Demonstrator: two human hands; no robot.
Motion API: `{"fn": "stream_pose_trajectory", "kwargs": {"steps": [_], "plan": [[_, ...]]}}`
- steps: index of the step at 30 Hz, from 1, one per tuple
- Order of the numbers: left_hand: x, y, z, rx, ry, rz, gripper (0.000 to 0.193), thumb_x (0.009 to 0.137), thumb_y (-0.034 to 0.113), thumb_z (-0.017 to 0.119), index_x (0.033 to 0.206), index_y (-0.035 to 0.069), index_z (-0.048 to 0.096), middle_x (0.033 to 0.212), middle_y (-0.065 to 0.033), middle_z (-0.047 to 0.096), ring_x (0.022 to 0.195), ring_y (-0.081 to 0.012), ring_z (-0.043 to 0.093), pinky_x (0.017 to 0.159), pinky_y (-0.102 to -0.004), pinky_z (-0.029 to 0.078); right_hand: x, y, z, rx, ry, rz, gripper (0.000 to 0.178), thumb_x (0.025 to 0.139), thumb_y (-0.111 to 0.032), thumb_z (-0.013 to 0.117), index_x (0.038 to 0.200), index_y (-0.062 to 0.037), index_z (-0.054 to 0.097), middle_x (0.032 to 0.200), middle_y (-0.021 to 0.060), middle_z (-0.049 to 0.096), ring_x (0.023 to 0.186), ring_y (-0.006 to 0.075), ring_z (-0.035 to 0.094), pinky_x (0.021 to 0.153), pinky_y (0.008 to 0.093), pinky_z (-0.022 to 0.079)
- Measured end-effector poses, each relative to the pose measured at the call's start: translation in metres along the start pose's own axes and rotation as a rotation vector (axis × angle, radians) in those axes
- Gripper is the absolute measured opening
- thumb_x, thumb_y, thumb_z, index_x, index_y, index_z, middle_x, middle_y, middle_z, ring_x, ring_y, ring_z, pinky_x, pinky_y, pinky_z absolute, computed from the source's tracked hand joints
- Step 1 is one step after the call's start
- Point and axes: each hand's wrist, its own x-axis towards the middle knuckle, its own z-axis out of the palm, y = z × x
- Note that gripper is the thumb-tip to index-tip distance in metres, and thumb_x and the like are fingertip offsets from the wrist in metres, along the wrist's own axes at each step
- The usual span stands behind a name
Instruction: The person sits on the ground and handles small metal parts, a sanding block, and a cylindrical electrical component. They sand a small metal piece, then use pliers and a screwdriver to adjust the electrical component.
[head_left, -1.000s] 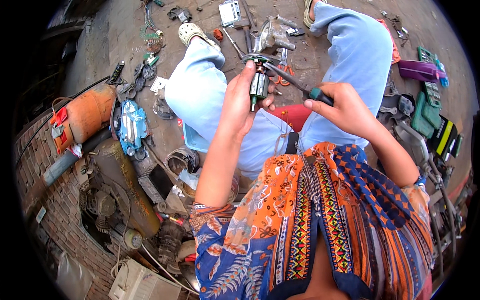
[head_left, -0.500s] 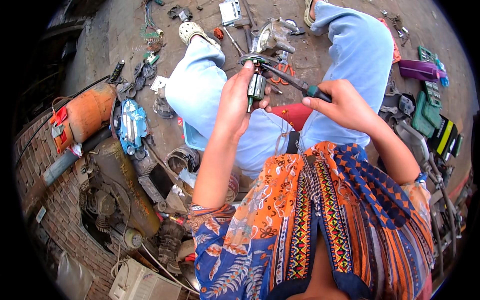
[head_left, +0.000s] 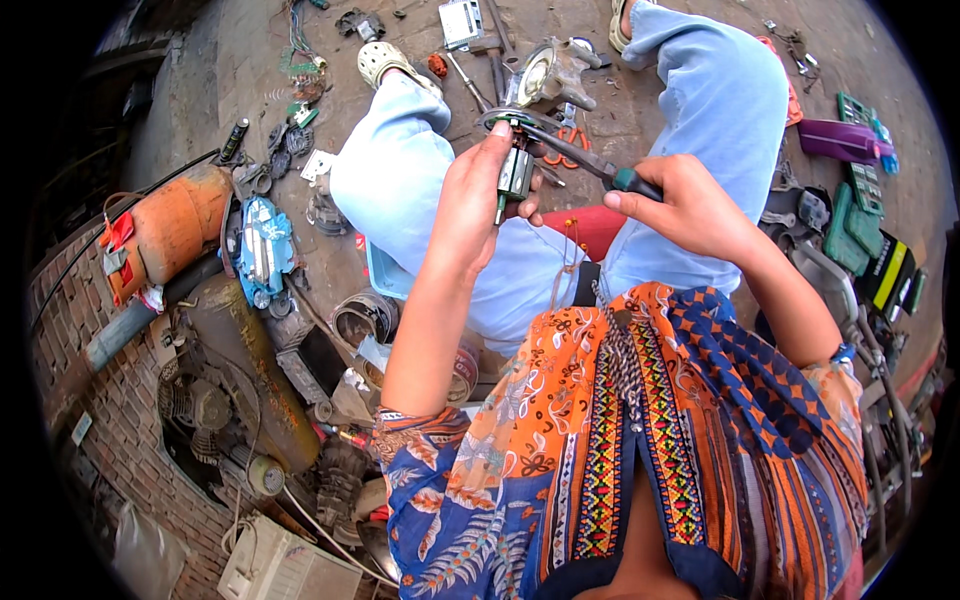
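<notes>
My left hand point(head_left: 472, 192) is closed around a small motor armature point(head_left: 515, 174) with a silver core and a green shaft, held above my spread knees. A round metal disc point(head_left: 492, 118) sits at its upper end, beside my thumb. From the right, my right hand point(head_left: 690, 205) grips the dark green and black handle of a screwdriver point(head_left: 636, 184). Its dark shaft slants up to the left, and the tip meets the armature's upper end just under the disc. The exact contact point is too small to make out.
Beyond my hands lie a metal housing point(head_left: 560, 75), orange-handled pliers point(head_left: 567, 148) and a hammer point(head_left: 494, 70). An orange gas cylinder point(head_left: 170, 232) and scrap parts crowd the left. At the right are a purple tool piece point(head_left: 838, 140) and green cases point(head_left: 853, 228).
The armature has tilted slightly, its upper end shifting a little to the right. The screwdriver's shaft has shifted slightly with it. Both hands keep their grip.
</notes>
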Motion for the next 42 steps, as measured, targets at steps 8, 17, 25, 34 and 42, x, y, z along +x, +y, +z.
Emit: {"fn": "stream_pose_trajectory", "kwargs": {"steps": [8, 17, 25, 34, 42], "plan": [[-0.002, 0.006, 0.001, 0.014, 0.008, 0.025, 0.045, 0.097, 0.04, 0.042, 0.095, -0.002, 0.056, 0.068, -0.0073, 0.055, 0.048, -0.0136, 0.049, 0.047, -0.029, 0.046, 0.005, 0.014, 0.008, 0.311, -0.107, 0.009, 0.045, 0.088, -0.033, 0.063, 0.065, 0.0045, 0.053, 0.05, 0.0036, 0.041, 0.052, 0.0079, 0.035, 0.046, 0.0316, 0.034], [0.002, 0.008, -0.002, -0.045, -0.085, 0.036, 0.053, 0.097, 0.049, 0.036, 0.091, 0.0, 0.056, 0.063, -0.0065, 0.053, 0.04, -0.011, 0.042, 0.039, -0.0269, 0.042, 0.013, 0.014, 0.013, -0.1, 0.165, -0.262, 0.032, 0.082, -0.024, 0.069, 0.07, 0.0033, 0.057, 0.058, 0.0137, 0.052, 0.05, 0.0275, 0.05, 0.049, 0.0365, 0.041], [0.003, 0.014, 0.002, -0.097, -0.047, 0.056, 0.052, 0.097, 0.05, 0.036, 0.09, 0.002, 0.055, 0.062, -0.0077, 0.053, 0.039, -0.0113, 0.04, 0.038, -0.0273, 0.04, 0.029, 0.022, 0.019, -0.262, 0.412, -0.448, 0.028, 0.074, -0.019, 0.074, 0.069, 0.0009, 0.055, 0.066, 0.0152, 0.054, 0.057, 0.0354, 0.055, 0.051, 0.0404, 0.045], [0.024, 0.027, 0.009, -0.211, -0.032, -0.044, 0.052, 0.096, 0.049, 0.038, 0.09, 0.0, 0.055, 0.063, -0.0068, 0.052, 0.038, -0.0097, 0.037, 0.039, -0.0269, 0.034, 0.055, 0.046, 0.02, -0.379, 0.566, -0.567, 0.029, 0.071, -0.019, 0.075, 0.071, -0.0002, 0.052, 0.07, 0.0137, 0.054, 0.061, 0.0331, 0.057, 0.052, 0.0398, 0.046], [0.033, 0.016, -0.001, -0.466, -0.15, -0.078, 0.049, 0.098, 0.046, 0.036, 0.096, 0.0, 0.053, 0.071, -0.0082, 0.053, 0.045, -0.0093, 0.038, 0.046, -0.0244, 0.034, 0.061, 0.038, 0.013, -0.449, 0.609, -0.543, 0.029, 0.072, -0.023, 0.074, 0.072, -0.0014, 0.055, 0.074, 0.0106, 0.056, 0.062, 0.0302, 0.058, 0.054, 0.0379, 0.048]]}}
